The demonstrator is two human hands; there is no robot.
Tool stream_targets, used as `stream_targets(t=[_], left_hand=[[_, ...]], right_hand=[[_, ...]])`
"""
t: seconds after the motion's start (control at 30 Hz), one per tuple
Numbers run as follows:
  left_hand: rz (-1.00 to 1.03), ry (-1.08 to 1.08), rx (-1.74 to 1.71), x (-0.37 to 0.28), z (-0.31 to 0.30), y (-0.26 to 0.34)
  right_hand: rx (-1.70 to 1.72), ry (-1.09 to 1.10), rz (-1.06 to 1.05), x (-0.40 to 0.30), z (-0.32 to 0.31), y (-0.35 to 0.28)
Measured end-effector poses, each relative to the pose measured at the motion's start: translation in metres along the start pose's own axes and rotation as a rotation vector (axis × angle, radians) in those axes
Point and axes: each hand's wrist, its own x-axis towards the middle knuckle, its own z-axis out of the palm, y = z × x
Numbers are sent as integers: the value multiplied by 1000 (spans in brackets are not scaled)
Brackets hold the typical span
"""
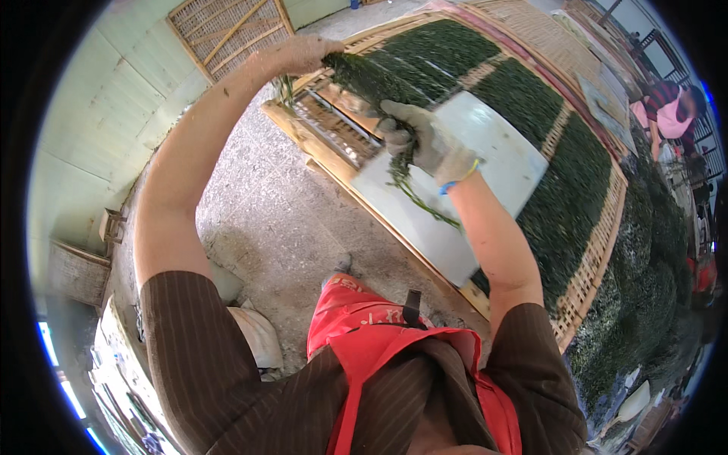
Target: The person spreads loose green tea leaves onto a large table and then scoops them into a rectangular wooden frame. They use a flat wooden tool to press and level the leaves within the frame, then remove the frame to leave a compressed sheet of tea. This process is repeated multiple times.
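My left hand (pixel 307 55), bare, is closed on the far end of a bunch of dark green plant material (pixel 369 79). Its other end is in the grip of my right hand (pixel 424 139), which wears a grey work glove with a yellow and blue cuff edge. From below the right fist hang thin green stems (pixel 424 202). Under this hand a smooth white board (pixel 489 136) lies on a woven bamboo rack (pixel 588 278). Flat dark green rectangles (pixel 560 187) cover much of that rack, with strips of bare weave between them.
A wooden beam (pixel 318 142) edges the work surface on the left. Beyond the rack's right side lies a large dark green heap (pixel 642 267). Another person (pixel 671 114) bends at the far right. A bamboo panel (pixel 233 34) leans on the wall; a pale sack (pixel 259 335) rests on the floor.
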Motion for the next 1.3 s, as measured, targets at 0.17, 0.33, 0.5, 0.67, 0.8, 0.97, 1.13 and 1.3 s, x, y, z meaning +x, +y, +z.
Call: stream_targets(t=[0.17,0.33,0.5,0.67,0.8,0.97,1.13,1.3], left_hand=[[6,-150,63,43,94,-93],[210,30,-124,53,202,-134],[140,-83,-274,39,182,-154],[106,-99,-340,39,182,-166],[-10,-86,-461,40,193,-92],[-105,-263,-315,43,189,-67],[-123,-288,-318,41,194,-70],[-59,145,-339,29,191,-59]], right_hand=[[94,49,-5,118,-13,47],[36,336,128,156,-45,82],[62,408,283,139,-24,68],[2,441,129,124,-34,80],[93,501,295,106,1,52],[-186,566,143,71,-29,65],[-636,773,147,21,-29,70],[-1060,770,184,-28,2,46]])
